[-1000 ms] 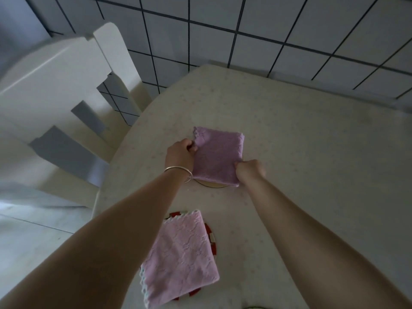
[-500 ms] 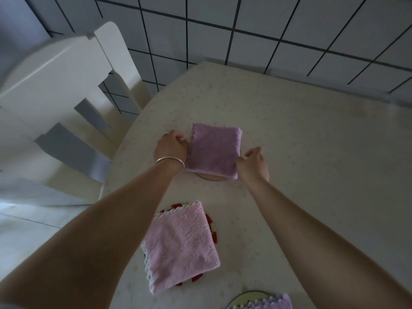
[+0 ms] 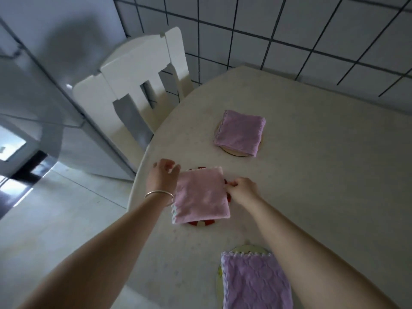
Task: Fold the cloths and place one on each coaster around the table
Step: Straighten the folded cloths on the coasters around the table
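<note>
Folded pink cloth (image 3: 201, 196) lay as a rough square on a red-and-white coaster (image 3: 201, 223), near the left edge of the cream table (image 3: 323, 175); scalloped hem along its left side, coaster showing only at the near and right rims. Left hand (image 3: 162, 177) sat at the cloth's far-left corner, fingers loosely curled and slightly spread, touching the edge; a firm grip could not be confirmed. A bangle (image 3: 158, 194) ringed that wrist. Right hand (image 3: 242, 189) was at the cloth's right edge, fingers curled, tips pinching the hem. Both forearms reached in from the near side, wrists low over the table. Farther right, a purple cloth (image 3: 240, 132) rested on a tan coaster (image 3: 234, 152); nearest, a lavender cloth (image 3: 256, 282) covered a pale coaster (image 3: 245, 249).
</note>
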